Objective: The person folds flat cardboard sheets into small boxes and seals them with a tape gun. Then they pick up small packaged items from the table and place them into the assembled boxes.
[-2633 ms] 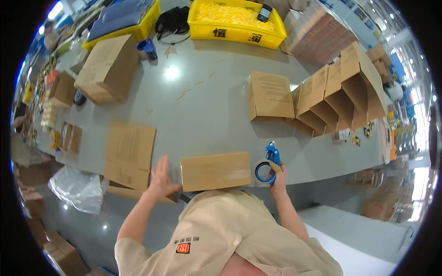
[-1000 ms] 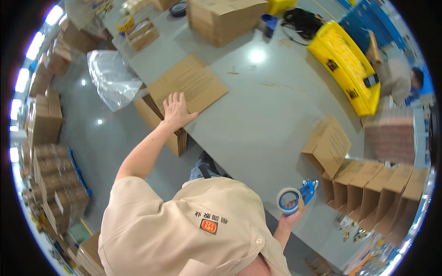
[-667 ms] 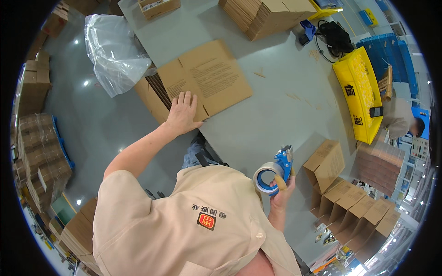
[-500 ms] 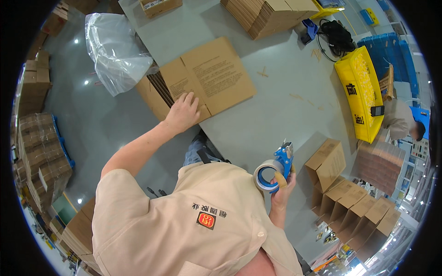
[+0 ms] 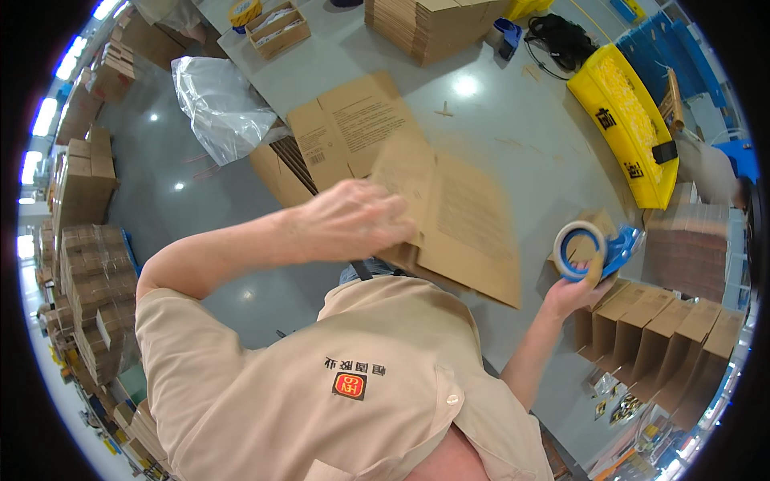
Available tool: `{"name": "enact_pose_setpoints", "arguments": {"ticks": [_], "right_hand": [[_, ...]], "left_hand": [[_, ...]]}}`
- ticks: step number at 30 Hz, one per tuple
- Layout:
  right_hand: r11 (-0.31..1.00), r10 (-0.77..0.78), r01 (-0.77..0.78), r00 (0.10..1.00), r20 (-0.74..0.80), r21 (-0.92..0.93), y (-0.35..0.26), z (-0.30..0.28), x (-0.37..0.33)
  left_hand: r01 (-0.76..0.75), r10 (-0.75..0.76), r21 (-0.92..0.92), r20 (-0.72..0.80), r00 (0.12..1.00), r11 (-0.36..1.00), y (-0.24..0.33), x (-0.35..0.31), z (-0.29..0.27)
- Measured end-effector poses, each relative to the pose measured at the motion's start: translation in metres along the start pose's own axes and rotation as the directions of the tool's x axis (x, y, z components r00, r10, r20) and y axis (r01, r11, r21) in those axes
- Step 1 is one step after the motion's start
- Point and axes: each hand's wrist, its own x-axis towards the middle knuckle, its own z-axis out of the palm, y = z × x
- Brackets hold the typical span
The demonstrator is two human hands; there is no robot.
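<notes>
My left hand (image 5: 357, 220) is closed on the near edge of a folded-flat cardboard box (image 5: 469, 224), which is tilted and smeared by motion. Beyond it, more flattened boxes (image 5: 349, 116) lie stacked at the table's left edge. Out to the right, my right hand (image 5: 573, 297) grips a blue tape dispenser (image 5: 622, 250) carrying a wide roll of tape. Partly hidden behind the dispenser is a cardboard carton (image 5: 597, 220). Several opened cartons (image 5: 642, 325) stand in a row nearer me on the right.
A yellow crate (image 5: 622, 128) full of small pale pieces sits at the right. A thick stack of flat cardboard (image 5: 437, 28) and a small box (image 5: 278, 32) stand at the far side. Clear plastic sheeting (image 5: 224, 108) hangs at the left edge. Wrapped cartons (image 5: 96, 297) stand on the floor.
My left hand has lifted a flattened box off the stack and brought it toward me and to the right. My right hand has moved outward to the right with the tape dispenser.
</notes>
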Motion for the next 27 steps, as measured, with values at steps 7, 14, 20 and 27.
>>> {"name": "enact_pose_setpoints", "arguments": {"ticks": [7,14,20,27], "right_hand": [[0.886,0.239,-0.219,0.971,-0.001,-0.409,0.049,0.003,-0.017],[0.91,0.049,-0.025,0.998,0.047,-0.413,0.051,-0.034,-0.045],[0.931,-0.097,0.284,0.798,0.595,-0.229,-0.069,-0.082,-0.056],[0.833,-0.081,0.45,0.676,0.732,-0.322,-0.107,-0.029,-0.07]], "left_hand": [[0.541,-0.499,-0.837,0.438,0.748,0.077,0.026,0.074,0.009],[0.687,-0.474,-0.445,0.504,0.722,0.574,0.008,0.09,0.05],[0.336,-0.404,-0.467,-0.049,0.914,0.818,0.014,0.091,0.085],[-0.404,0.277,-0.368,-0.352,0.894,0.837,0.002,0.085,0.097]]}}
